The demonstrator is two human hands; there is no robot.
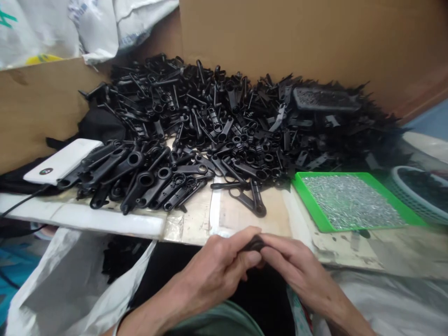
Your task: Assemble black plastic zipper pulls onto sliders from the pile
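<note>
My left hand (227, 261) and my right hand (297, 261) meet in front of the table's front edge. Between their fingers is a small black plastic part (255, 243), gripped from both sides and mostly hidden by the fingers and thumbs. Just beyond the hands, two or so loose black plastic arms with ring ends (257, 198) lie on the tabletop. A large heap of similar black plastic parts (210, 116) covers the back of the table. To the right, a green tray (311, 205) is filled with small shiny metal pins.
A white power bank (63, 161) with a cable lies at the left. On the heap rests a dark tray (322, 100) of small pieces. A basket (402, 196) stands far right. An open white sack (49, 280) hangs below left. Cardboard walls (297, 37) back the table.
</note>
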